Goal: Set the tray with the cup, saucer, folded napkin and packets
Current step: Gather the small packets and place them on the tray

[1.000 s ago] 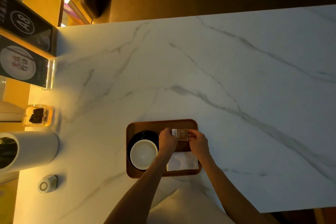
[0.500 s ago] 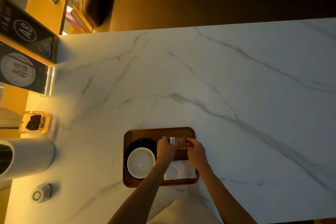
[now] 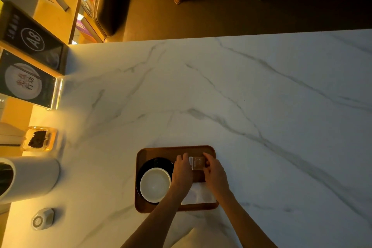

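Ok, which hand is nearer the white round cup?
Left. Left hand sits just right of the white round cup; right hand lies farther right, past the small brown packets.

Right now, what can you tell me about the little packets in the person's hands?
The packets look like a small flat square, brownish with a white strip along its left edge; how many there are is unclear. The left hand and right hand pinch it from either side, level over the far part of the wooden tray, beyond the white folded napkin. Whether it touches the tray cannot be told.
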`<move>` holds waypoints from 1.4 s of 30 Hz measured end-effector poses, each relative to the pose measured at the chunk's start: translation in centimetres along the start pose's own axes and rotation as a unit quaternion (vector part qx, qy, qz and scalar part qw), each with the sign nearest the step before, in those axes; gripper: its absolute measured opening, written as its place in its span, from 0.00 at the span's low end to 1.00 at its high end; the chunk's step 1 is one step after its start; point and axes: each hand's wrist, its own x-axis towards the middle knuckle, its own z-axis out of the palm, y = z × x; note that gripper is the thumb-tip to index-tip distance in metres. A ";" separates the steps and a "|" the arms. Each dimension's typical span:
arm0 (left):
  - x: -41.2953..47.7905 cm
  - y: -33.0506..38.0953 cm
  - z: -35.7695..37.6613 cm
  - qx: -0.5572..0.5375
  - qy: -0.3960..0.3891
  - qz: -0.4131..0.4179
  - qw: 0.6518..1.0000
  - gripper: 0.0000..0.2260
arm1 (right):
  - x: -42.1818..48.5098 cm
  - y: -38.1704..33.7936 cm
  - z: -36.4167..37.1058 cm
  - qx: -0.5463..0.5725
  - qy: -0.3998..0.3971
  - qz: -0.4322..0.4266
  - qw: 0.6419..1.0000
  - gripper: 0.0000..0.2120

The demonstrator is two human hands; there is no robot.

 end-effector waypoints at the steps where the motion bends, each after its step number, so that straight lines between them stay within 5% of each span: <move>1: -0.2 -0.1 0.2 0.031 -0.004 0.025 0.999 0.19 | -0.1 0.1 0.1 -0.031 -0.003 -0.022 0.999 0.22; 8: 0.0 -1.2 0.9 0.176 -0.032 0.111 0.978 0.31 | -0.3 0.2 0.8 -0.187 0.010 -0.091 0.978 0.24; 19: 0.3 -1.1 0.6 0.193 -0.021 0.125 0.973 0.27 | 0.3 0.3 0.7 -0.190 0.005 -0.106 0.976 0.24; 28: -0.5 -1.4 -0.3 0.188 -0.017 0.117 0.975 0.35 | -0.1 0.8 0.3 -0.169 -0.012 -0.104 0.980 0.30; 32: -1.5 -0.6 -1.6 0.154 0.022 0.138 0.978 0.32 | -1.1 0.9 -0.7 -0.088 0.043 -0.093 0.991 0.20; 35: -2.9 -0.8 -3.1 0.071 0.090 0.137 0.984 0.18 | -2.3 1.3 -1.4 -0.022 0.099 -0.041 0.994 0.13; 42: -6.5 -8.4 -7.8 -0.051 0.259 -0.018 0.964 0.12 | -4.8 2.5 -2.2 0.093 0.053 0.140 0.984 0.22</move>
